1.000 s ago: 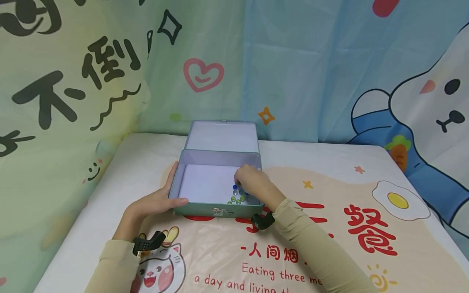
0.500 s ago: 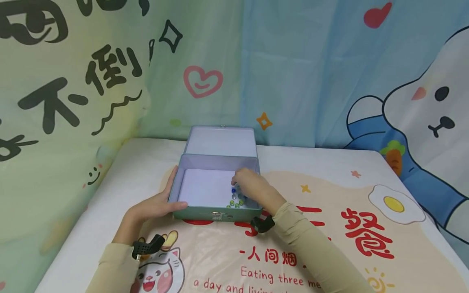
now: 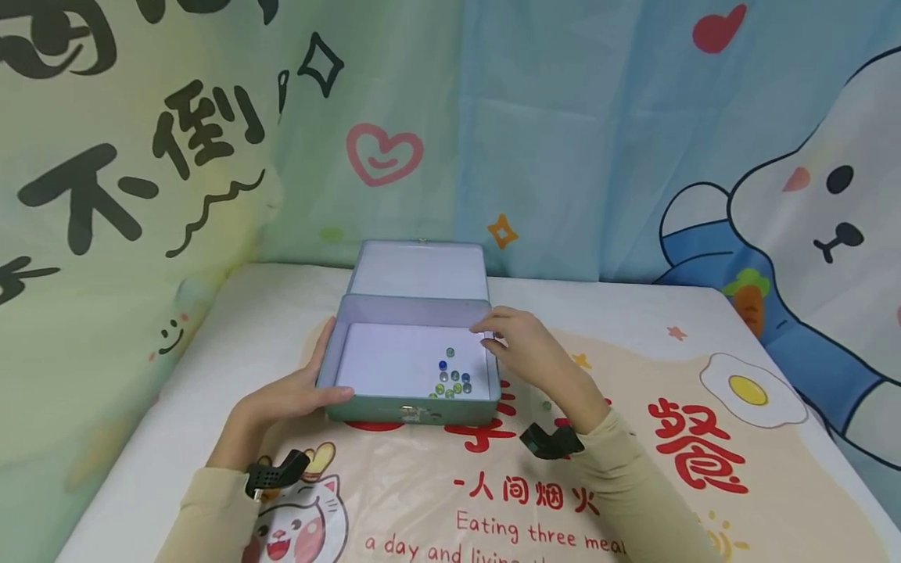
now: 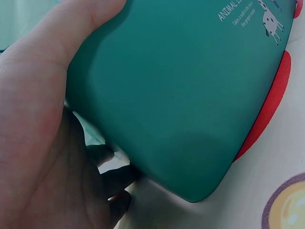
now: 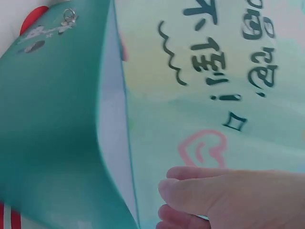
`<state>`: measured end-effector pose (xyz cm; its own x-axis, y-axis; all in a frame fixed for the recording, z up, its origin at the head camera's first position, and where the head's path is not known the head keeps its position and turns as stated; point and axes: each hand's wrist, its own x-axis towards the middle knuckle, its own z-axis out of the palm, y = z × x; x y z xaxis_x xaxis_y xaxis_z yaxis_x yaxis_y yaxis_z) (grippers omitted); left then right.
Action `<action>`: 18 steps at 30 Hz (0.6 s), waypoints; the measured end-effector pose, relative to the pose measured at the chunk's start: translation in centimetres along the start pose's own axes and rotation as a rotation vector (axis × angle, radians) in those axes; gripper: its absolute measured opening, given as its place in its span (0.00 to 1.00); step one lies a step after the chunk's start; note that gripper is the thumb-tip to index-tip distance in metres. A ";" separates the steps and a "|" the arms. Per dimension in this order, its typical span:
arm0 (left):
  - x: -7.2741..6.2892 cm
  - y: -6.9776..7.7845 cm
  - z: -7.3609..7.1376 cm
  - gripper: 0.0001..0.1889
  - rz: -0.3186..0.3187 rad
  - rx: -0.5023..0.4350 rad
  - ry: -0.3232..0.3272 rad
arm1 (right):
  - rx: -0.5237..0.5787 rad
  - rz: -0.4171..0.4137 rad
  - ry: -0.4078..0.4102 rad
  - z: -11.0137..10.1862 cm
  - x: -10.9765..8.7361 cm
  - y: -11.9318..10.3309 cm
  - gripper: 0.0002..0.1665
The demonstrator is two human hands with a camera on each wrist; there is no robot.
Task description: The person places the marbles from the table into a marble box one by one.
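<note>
A green tin box (image 3: 450, 411) with a pale inside stands on the table, its hinged lid (image 3: 418, 270) raised at the back. My left hand (image 3: 299, 387) grips the box's left side, thumb over the front rim and fingers along the side wall. In the left wrist view, that thumb lies on the green wall (image 4: 152, 95). Several glass marbles, among them a blue marble (image 3: 443, 365) and a green marble (image 3: 450, 353), lie in the box's front right part. Over the right rim hovers my right hand (image 3: 531, 348), fingers loosely bent, with nothing visible between them.
A printed tablecloth (image 3: 422, 485) covers the table. Right of the box, a small greenish round spot (image 3: 547, 405) shows on the cloth. Behind the table hangs a printed curtain (image 3: 542, 156). A metal clasp (image 3: 411, 412) sits on the box's front.
My right hand has come up out of the box and moved right to its right rim, uncovering more marbles. The left hand keeps its grip on the box.
</note>
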<state>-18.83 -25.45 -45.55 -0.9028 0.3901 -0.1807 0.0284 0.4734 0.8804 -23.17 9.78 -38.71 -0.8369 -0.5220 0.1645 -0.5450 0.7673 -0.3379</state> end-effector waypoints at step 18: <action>-0.1 0.3 0.0 0.57 0.004 0.013 -0.008 | 0.116 0.132 0.095 -1.0 -7.6 4.9 0.18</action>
<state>-18.74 -25.31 -45.25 -0.8994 0.3979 -0.1809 0.0371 0.4818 0.8755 -19.54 17.84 -40.68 -0.9046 -0.3780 0.1969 -0.4256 0.7757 -0.4660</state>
